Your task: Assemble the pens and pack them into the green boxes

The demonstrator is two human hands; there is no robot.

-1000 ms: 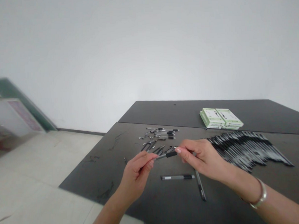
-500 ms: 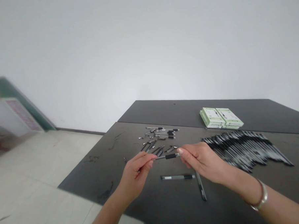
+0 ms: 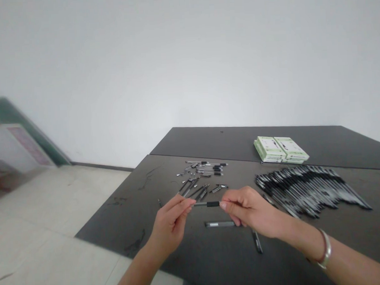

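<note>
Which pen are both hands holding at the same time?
The pen stretched between the left hand and the right hand, its black grip nearer the right. The other pens in sight lie on the dark table.

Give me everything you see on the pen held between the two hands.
The pen is slim, with a greyish, seemingly plastic barrel and a black, rubbery-looking grip toward the right. It is held nearly level, apparently raised above the dark table. The left hand pinches one end, the right hand the other, so neither end shows clearly.
</note>
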